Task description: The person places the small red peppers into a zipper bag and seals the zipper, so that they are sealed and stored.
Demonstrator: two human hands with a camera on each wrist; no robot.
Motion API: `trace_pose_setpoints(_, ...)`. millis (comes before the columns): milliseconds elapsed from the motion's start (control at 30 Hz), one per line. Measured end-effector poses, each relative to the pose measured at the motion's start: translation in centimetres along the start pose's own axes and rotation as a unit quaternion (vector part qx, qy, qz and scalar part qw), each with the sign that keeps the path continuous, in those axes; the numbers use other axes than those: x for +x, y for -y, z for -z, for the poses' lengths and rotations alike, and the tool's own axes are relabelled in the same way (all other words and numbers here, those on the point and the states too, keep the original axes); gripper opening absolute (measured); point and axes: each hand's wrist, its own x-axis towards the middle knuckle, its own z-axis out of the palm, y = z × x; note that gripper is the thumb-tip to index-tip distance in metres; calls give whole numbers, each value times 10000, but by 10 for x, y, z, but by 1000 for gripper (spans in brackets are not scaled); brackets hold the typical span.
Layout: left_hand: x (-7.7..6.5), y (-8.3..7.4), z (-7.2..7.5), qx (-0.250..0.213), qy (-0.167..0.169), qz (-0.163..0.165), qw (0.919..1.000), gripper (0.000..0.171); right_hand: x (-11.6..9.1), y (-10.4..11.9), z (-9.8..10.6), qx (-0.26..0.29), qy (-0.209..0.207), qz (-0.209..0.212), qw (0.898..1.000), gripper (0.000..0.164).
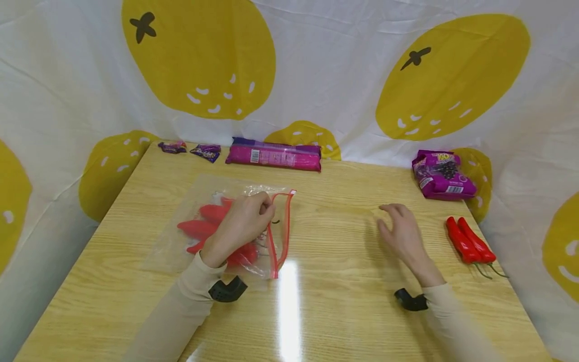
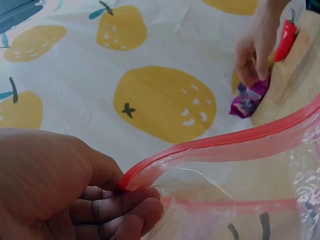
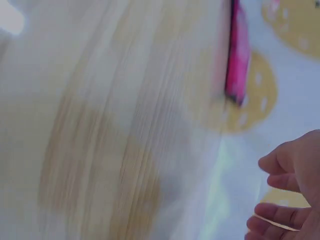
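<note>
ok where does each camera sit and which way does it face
Head: on the head, facing forward and down at the table; left grip, right grip and sleeves show.
Left wrist: worn there, facing the bag the left grip pinches; right grip beyond.
Right wrist: worn there, facing the table; right grip lower right.
Head and left wrist both show the bag.

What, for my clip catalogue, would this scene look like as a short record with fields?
Left hand: left hand pinches the red zip edge of the clear bag
Bag: on the table, mouth open, several red pepper-like items inside
Right hand: right hand over the table, holding nothing
Loose peppers: two red peppers side by side near the right edge
Back edge: two small purple wrapped sweets, a long pink-purple packet
Back right: purple pack
Backdrop: white cloth with yellow fruit print
</note>
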Motion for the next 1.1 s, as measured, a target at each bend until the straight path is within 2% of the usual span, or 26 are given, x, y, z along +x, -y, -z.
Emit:
trace_pose_setpoints(67,0,1,1,-15,15,12,10000,10,-7,-32,14,-483,-79,-378,9981,34)
trace_pose_setpoints(133,0,0,1,-22,27,23,10000,10,-15,-59,31,-919,4,-920,9915,36)
trace_pose_setpoints(200,0,0,0,-29,42,43,10000,10,-23,-81,47,-1301,124,-1506,9799,37)
trace_pose_setpoints(267,0,-1,0,-40,60,65,10000,10,-31,-96,60,-1602,434,-2116,9631,40)
trace_pose_setpoints(367,0,-1,0,-51,84,81,9999,10,-40,-113,74,-1885,949,-2840,9353,46)
trace_pose_setpoints(433,0,-1,0,-57,96,87,9999,10,-44,-119,79,-1986,1334,-3179,9174,48)
trace_pose_setpoints(500,0,-1,0,-71,103,93,9999,10,-47,-123,81,-1999,1616,-3400,9046,49)
trace_pose_setpoints(567,0,-1,0,-70,102,88,9999,10,-50,-124,81,-1991,1833,-3505,8966,49)
trace_pose_setpoints(700,-1,-1,0,-67,80,55,9999,11,-52,-125,77,-2024,2028,-3553,8898,48)
trace_pose_setpoints(867,0,0,0,-54,52,62,10000,11,-52,-126,73,-2155,2001,-3415,8927,43)
trace_pose_setpoints(1033,0,0,0,-33,50,72,10000,11,-50,-123,73,-2295,2134,-3278,8913,39)
trace_pose_setpoints(1100,0,0,0,-30,62,77,9999,11,-50,-118,73,-2321,2005,-3145,8983,39)
